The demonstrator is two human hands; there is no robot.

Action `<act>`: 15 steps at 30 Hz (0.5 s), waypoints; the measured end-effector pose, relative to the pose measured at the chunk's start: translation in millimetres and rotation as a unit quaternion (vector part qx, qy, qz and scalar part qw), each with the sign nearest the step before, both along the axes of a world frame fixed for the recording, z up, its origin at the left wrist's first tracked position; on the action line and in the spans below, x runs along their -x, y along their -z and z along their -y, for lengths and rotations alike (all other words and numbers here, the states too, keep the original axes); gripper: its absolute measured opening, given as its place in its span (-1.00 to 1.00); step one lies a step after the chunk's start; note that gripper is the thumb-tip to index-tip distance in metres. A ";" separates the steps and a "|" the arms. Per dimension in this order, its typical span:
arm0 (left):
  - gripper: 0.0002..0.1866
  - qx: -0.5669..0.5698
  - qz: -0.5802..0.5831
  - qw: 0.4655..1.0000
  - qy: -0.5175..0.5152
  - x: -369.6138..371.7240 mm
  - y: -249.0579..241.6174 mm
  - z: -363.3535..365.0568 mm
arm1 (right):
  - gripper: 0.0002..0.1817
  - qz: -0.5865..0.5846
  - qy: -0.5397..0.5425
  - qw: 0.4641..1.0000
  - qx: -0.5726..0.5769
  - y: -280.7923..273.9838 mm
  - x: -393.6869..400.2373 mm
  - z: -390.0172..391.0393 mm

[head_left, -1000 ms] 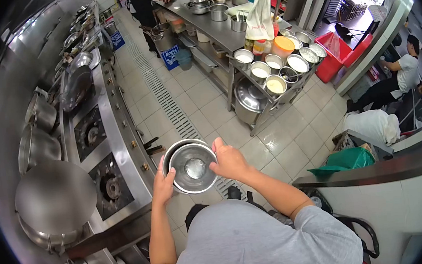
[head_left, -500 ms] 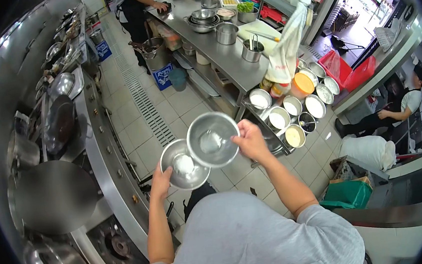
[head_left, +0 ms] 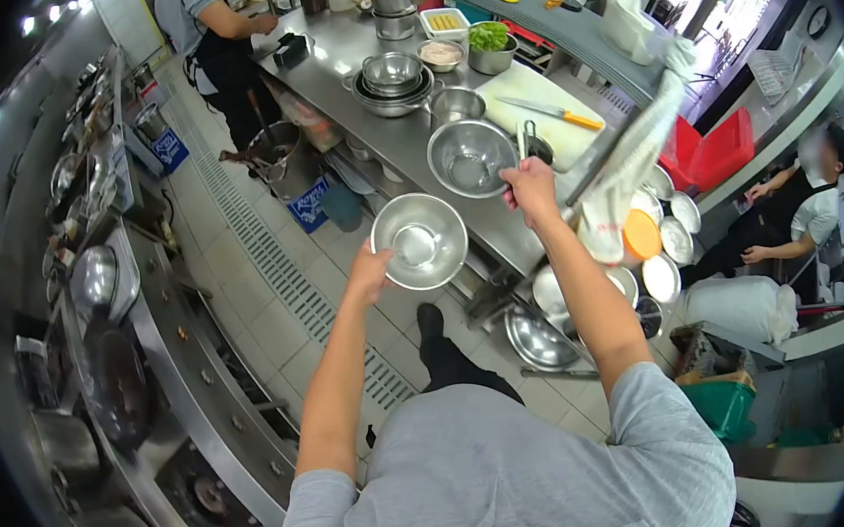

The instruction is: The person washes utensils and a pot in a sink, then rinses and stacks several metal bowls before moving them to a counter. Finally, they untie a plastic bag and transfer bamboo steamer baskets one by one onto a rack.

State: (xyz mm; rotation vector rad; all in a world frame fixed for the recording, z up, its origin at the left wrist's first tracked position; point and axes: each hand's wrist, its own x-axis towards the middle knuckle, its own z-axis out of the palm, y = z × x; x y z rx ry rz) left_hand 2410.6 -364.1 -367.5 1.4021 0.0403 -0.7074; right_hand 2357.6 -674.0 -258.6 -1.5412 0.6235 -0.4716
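My left hand (head_left: 372, 265) grips the rim of a steel mixing bowl (head_left: 420, 241), held in the air over the edge of the steel counter (head_left: 363, 53). Farther out, my right hand (head_left: 529, 186) holds a second steel bowl (head_left: 471, 158) by its rim, low over the counter beside the white cutting board (head_left: 540, 93). Both bowls look empty. A knife with a yellow handle (head_left: 555, 112) lies on the board.
Stacked bowls (head_left: 392, 78), pots and food containers stand farther along the counter, where another person (head_left: 211, 31) works. A white cloth (head_left: 625, 175) hangs right of my right arm. Woks (head_left: 116, 381) and burners line the left; a floor drain (head_left: 288, 275) runs between. A seated person (head_left: 798, 205) is at right.
I have turned from the stove side toward the counter. The two bowls, first nested, are now apart, one in each hand, and the right one has moved out over the counter.
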 end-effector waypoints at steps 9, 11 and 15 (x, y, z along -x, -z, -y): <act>-0.46 -0.100 0.020 0.995 0.023 -185.7 2.3 70.0 | -0.82 0.019 -0.006 1.000 -0.011 2.4 -306.6 48.1; -0.46 -0.108 -0.001 0.994 0.017 -213.1 -1.1 81.1 | -0.79 0.001 -0.054 0.998 -0.041 4.0 -354.3 51.5; -0.44 -0.105 -0.008 0.994 0.031 -267.9 12.7 86.2 | -0.70 -0.055 -0.059 0.980 0.179 48.1 -385.2 70.2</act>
